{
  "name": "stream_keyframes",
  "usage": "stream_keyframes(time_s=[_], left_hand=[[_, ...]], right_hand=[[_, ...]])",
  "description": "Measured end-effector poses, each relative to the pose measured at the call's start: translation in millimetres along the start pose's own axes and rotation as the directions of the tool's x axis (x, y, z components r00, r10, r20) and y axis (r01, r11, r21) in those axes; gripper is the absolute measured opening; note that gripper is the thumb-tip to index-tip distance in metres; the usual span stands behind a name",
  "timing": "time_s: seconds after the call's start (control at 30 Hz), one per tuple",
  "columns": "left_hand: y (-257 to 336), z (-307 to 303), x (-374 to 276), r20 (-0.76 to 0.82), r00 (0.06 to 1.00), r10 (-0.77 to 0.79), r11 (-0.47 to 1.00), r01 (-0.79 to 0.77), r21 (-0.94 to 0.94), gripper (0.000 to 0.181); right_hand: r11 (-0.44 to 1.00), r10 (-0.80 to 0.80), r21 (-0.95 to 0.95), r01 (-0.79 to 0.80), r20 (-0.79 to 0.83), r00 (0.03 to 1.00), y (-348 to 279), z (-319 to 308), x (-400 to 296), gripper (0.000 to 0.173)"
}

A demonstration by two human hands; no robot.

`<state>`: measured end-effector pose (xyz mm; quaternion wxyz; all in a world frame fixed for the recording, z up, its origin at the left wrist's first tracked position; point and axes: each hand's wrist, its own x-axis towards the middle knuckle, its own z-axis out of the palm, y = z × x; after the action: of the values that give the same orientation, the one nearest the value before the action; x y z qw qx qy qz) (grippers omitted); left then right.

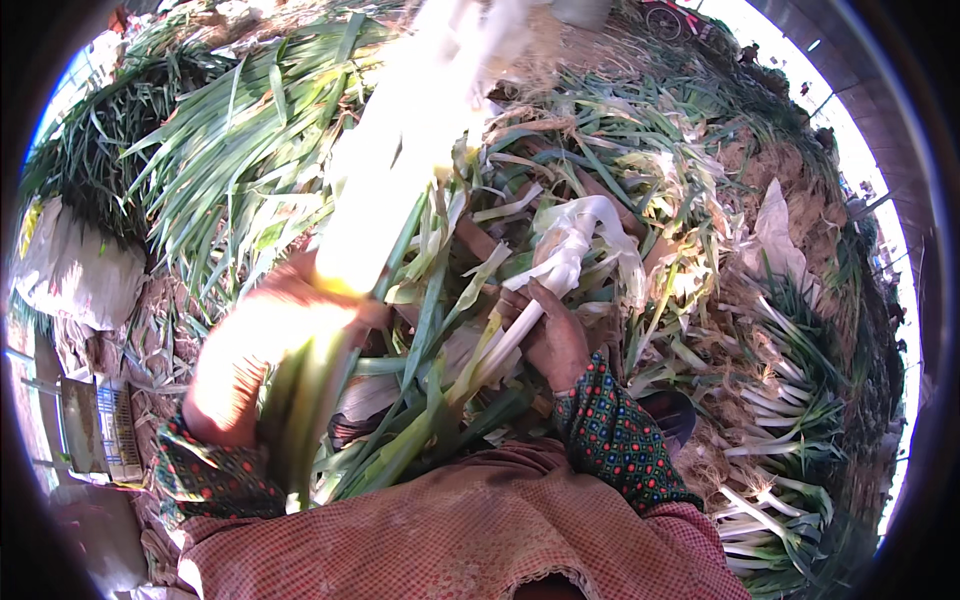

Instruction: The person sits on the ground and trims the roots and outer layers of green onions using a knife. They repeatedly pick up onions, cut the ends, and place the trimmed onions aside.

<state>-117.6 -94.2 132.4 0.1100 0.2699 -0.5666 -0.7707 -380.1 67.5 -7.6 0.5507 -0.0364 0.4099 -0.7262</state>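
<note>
My left hand (292, 315) is closed around a bunch of long green onions or leeks (307, 412). Its green leaves hang down past my wrist, while the pale shafts slant up and are washed out by sunlight. My right hand (559, 330) grips one white stalk (517, 330), fingers and thumb on either side of it. A strip of pale, loose outer skin (581, 236) droops from the upper end of that stalk. Its green leaves (405, 450) spread down toward my lap. Glare hides the upper ends of the left bunch.
Uncleaned green leaves (247, 150) are heaped at upper left, beside a white sack (79, 266). Peeled skins and leaf scraps (675, 255) cover the ground ahead. Several cleaned stalks (780, 405) lie in a row at right. A plastic crate (116, 427) stands at far left.
</note>
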Motion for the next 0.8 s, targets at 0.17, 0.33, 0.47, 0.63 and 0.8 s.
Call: stream_keyframes(time_s=[0.17, 0.33, 0.47, 0.63, 0.8], left_hand=[[-66.2, 70.3, 28.1, 0.02, 0.998, -0.054, 0.925, 0.043, 0.377, 0.064], [-104.8, 80.0, 56.6, 0.213, 0.972, -0.103, 0.9, 0.0, 0.437, 0.083], [-95.3, 68.0, 55.0, 0.401, 0.912, -0.081, 0.934, -0.071, 0.349, 0.073], [-101.6, 40.9, 37.5, 0.518, 0.847, -0.12, 0.993, 0.11, 0.051, 0.051], [-107.9, 31.0, 19.4, 0.562, 0.812, -0.16, 0.984, 0.173, 0.031, 0.055]], right_hand=[[0.972, 0.038, 0.22, -0.082, 0.197, 0.98, 12.3, 8.3, 10.1, 0.048], [0.995, -0.098, -0.011, 0.099, 0.059, 0.993, 9.2, 35.0, -15.2, 0.037], [0.918, -0.246, -0.244, 0.312, 0.268, 0.931, -0.5, 6.9, -23.8, 0.035], [0.704, -0.352, -0.638, 0.311, 0.067, 0.934, -48.4, 6.6, -43.0, 0.035], [0.559, -0.09, -0.742, 0.371, 0.39, 0.916, -42.7, 19.2, -49.8, 0.041]])
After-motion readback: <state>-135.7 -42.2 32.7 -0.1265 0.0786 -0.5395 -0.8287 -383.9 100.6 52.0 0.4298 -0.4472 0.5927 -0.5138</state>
